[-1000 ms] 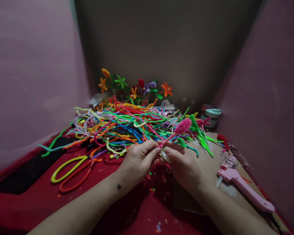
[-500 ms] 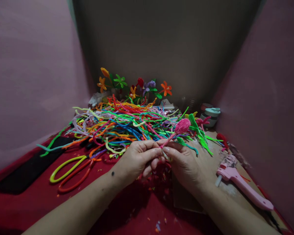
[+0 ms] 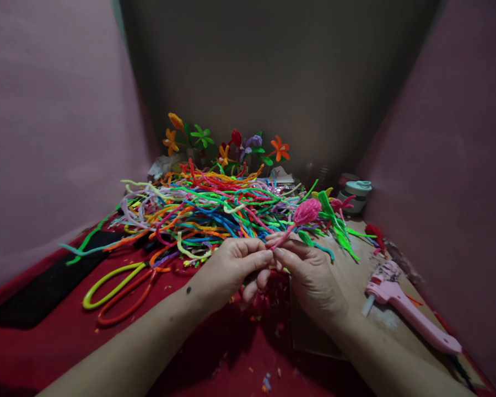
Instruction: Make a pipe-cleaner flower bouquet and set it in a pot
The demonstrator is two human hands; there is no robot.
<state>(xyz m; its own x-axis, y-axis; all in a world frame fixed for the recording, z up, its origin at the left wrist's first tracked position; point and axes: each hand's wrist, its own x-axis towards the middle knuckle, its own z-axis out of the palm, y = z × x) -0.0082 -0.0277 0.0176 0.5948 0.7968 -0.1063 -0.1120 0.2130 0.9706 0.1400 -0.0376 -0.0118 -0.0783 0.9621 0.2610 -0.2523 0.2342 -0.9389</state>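
Two hands meet over the front of the desk [image 3: 215,353] and hold one pink flower [image 3: 308,212] between them. The left hand [image 3: 237,267] pinches the lower end of its stem between thumb and forefinger; the fingers of the right hand [image 3: 314,273] pinch the same stem just beside. The flower's single bloom tilts up to the right, in front of a heap of coloured pipe cleaners [image 3: 215,212], too many to count. At least eight blooms, the standing flowers [image 3: 280,148], rise behind the heap. One pair of scissors [image 3: 119,286] lies to the left, with two handle loops, one yellow and one red. To the right are one pink glue gun [image 3: 413,314] and, farther back, one cup [image 3: 355,197] with a mint lid.
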